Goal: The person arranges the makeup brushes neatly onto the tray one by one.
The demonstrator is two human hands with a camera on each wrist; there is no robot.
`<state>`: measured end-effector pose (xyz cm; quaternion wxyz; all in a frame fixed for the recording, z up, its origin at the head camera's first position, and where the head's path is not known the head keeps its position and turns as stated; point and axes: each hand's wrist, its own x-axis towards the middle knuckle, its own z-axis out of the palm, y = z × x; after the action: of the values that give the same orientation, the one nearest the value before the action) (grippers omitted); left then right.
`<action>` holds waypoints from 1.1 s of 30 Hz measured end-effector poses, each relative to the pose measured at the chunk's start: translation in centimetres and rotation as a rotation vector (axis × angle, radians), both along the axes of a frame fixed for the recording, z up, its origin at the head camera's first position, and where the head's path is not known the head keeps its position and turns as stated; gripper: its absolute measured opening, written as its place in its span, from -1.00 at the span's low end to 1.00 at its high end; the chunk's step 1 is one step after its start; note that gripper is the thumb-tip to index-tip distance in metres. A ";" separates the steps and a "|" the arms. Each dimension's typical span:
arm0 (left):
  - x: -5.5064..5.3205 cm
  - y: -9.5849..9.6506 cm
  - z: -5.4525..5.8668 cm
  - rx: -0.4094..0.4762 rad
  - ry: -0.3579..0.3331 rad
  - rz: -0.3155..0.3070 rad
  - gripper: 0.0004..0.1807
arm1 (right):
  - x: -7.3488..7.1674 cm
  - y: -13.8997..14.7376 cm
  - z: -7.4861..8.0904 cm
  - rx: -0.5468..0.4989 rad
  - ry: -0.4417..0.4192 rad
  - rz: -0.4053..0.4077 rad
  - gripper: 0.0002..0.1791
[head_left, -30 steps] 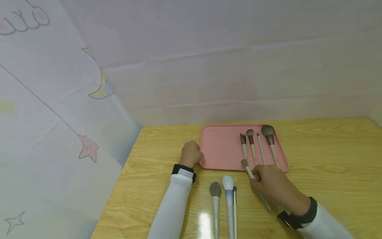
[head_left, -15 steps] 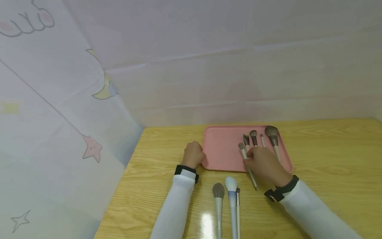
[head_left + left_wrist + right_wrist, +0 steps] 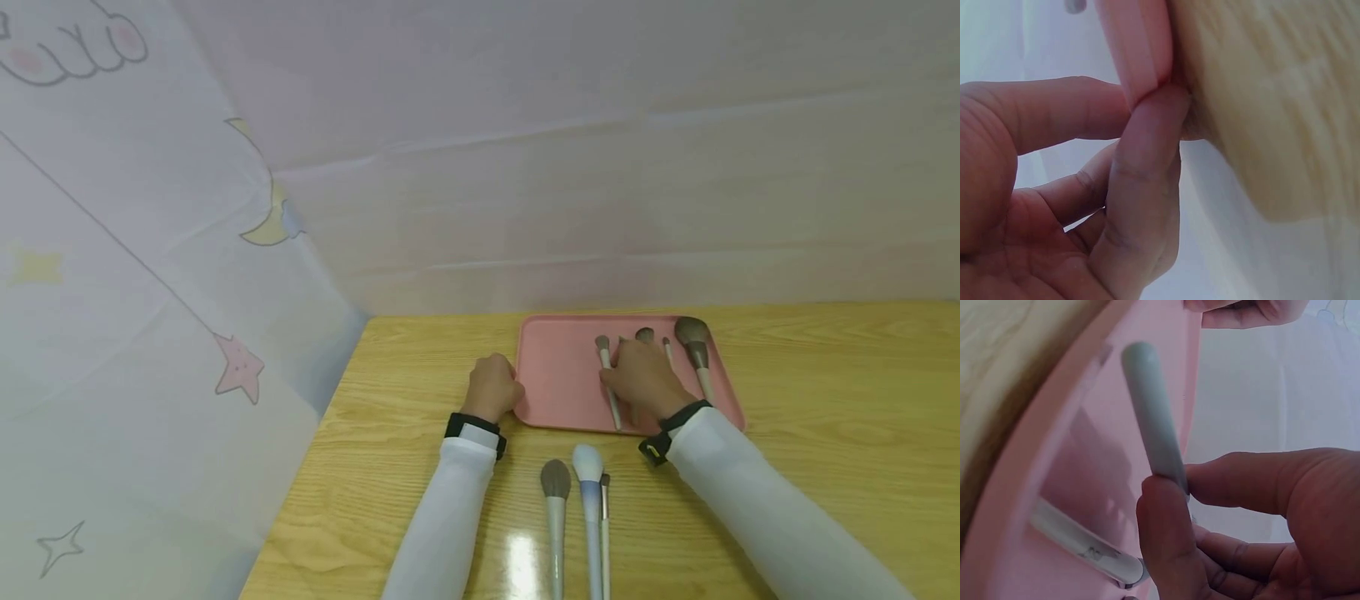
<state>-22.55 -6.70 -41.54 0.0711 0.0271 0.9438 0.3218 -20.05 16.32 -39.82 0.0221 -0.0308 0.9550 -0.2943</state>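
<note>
Nearby, three loose brushes (image 3: 591,500) lie on the table (image 3: 840,400); the right hand (image 3: 641,375) hides parts of other brushes (image 3: 644,335) in the pink tray (image 3: 555,404). It pinches a slim brush (image 3: 613,404) over the tray, bristles toward the back wall (image 3: 525,208), long axis running away from the person; whether it touches down is hard to tell. The left hand (image 3: 491,390) pinches the tray's edge.

right hand (image 3: 643,375): pinches brush (image 3: 606,358) over pink tray (image 3: 558,367) | left hand (image 3: 492,389): at its edge

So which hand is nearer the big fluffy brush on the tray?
Right: the right hand is left of the big brush; the left hand pinches the tray at its left edge.
</note>
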 end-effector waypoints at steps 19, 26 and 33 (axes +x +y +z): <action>0.3 0.6 0.2 -0.004 0.013 -0.008 -0.44 | -1.4 -0.7 -0.7 0.072 -0.055 -0.043 -0.70; 0.3 0.6 0.1 -0.004 0.016 -0.012 -0.43 | -1.6 -0.7 -1.1 0.095 -0.056 -0.046 -0.76; 0.4 0.7 0.3 0.002 0.018 -0.011 -0.43 | -1.8 -0.6 -1.3 0.087 -0.054 -0.045 -0.73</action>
<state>-22.16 -6.05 -41.27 0.0641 0.0353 0.9439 0.3221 -21.89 15.70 -41.10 0.0427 -0.0003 0.9663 -0.2537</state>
